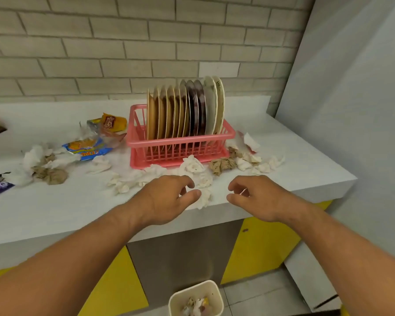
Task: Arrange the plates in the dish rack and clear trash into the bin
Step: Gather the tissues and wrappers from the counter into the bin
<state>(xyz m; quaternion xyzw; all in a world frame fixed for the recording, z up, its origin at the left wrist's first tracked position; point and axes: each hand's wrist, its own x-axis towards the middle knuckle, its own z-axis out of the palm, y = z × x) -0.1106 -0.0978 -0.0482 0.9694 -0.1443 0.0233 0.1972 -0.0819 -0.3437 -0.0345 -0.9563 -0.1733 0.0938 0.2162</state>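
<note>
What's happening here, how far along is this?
A person is clearing a white countertop. The round plates already stand upright in the pink plastic dish rack. The left hand and right hand hold nothing, fingers loosely curled, above crumpled white tissues at the front edge. Colourful snack wrappers and brown paper wads also lie on the counter. The small cream bin on the floor holds some trash.
</note>
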